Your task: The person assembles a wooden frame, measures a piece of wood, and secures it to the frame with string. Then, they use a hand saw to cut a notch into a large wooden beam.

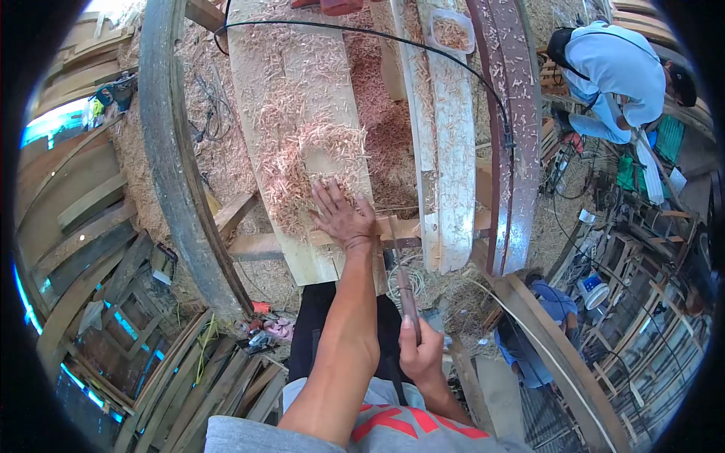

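Observation:
My left hand point(343, 215) lies palm down on a pale wooden board point(298, 90), its fingers spread among pinkish curled wood shavings point(283, 170). Just beyond the fingertips a patch of bare wood shows through the shavings. My right hand point(421, 353) is closed round the lower end of a long, narrow hand tool point(406, 291). The tool points up and away, and its thin far end is beside the board's near right corner. Its exact kind I cannot make out.
White-edged planks point(451, 166) and a dark red beam point(515, 143) run alongside at right. A plastic tub point(451, 32) holds shavings. A black cable point(393, 36) crosses overhead. A weathered post point(175, 151) stands left. Two people, one bending point(615, 68) and another point(532, 340), are at right.

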`<state>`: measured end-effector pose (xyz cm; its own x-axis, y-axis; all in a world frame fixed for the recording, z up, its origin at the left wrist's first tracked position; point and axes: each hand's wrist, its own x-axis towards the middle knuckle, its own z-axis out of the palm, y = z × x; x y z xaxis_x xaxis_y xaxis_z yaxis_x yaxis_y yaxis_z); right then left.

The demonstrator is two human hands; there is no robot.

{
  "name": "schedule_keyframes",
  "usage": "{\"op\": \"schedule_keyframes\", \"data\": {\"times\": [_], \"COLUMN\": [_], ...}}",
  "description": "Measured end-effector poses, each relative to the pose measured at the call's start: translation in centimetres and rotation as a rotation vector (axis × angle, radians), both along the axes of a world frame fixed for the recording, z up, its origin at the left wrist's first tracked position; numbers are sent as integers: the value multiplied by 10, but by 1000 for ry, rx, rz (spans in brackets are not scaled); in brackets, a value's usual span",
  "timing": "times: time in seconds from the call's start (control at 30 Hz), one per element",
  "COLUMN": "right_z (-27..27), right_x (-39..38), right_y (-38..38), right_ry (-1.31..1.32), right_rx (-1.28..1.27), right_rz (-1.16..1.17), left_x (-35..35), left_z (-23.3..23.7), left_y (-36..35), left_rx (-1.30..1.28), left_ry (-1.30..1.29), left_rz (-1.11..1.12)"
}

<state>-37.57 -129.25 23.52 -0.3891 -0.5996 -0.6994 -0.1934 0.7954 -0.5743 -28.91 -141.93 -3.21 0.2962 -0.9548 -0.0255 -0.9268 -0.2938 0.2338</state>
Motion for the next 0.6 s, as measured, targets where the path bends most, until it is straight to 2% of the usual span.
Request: {"op": "schedule_keyframes", "data": {"times": [0.1, 0.23, 0.47, 0.5, 0.6], "right_z": [7, -2, 1, -19, -62], "right_x": [-12, 14, 2, -7, -5], "right_y": [8, 0, -22, -21, -32], "right_ry": [-16, 29, -1, 73, 56], "right_rx": [68, -15, -11, -55, -134], "right_rz": [-26, 108, -9, 32, 49], "left_x": [0, 5, 0, -2, 2], "left_z": [2, 1, 2, 3, 6], "left_y": [6, 7, 4, 8, 6], "left_rx": [15, -5, -2, 1, 8], "left_ry": [-10, 1, 2, 5, 9], "left_rz": [-10, -18, -18, -21, -26]}}
